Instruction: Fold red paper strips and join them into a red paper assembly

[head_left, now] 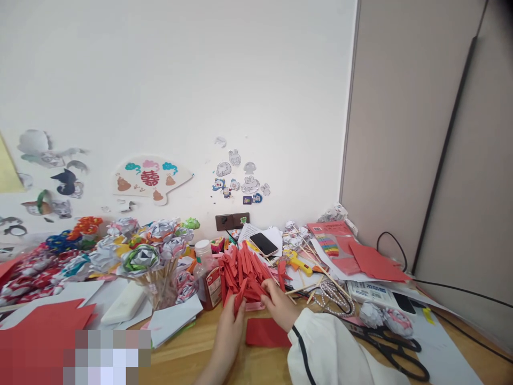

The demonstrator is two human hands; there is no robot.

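Note:
A folded red paper piece (pixel 239 295) is pinched between the thumb and fingers of my left hand (pixel 230 322). To its right, my right hand (pixel 281 306) has its fingers bent together at the edge of the pile, closed on red folded paper; the exact piece is hard to separate from those behind. Right behind both hands rises a heap of folded red paper strips (pixel 244 266), packed in a container mostly hidden from sight. Flat red paper sheets (pixel 265 332) lie on the wooden table below my right hand.
Left stand a clear bottle (pixel 203 254), a brown-red jar (pixel 211 289) and paper flowers (pixel 142 259). Behind lie a phone (pixel 263 244) and a yellow glue gun (pixel 300 263). Right are wooden sticks (pixel 316 256), bead strings (pixel 332 298), black scissors (pixel 395 347) and red paper (pixel 377 262).

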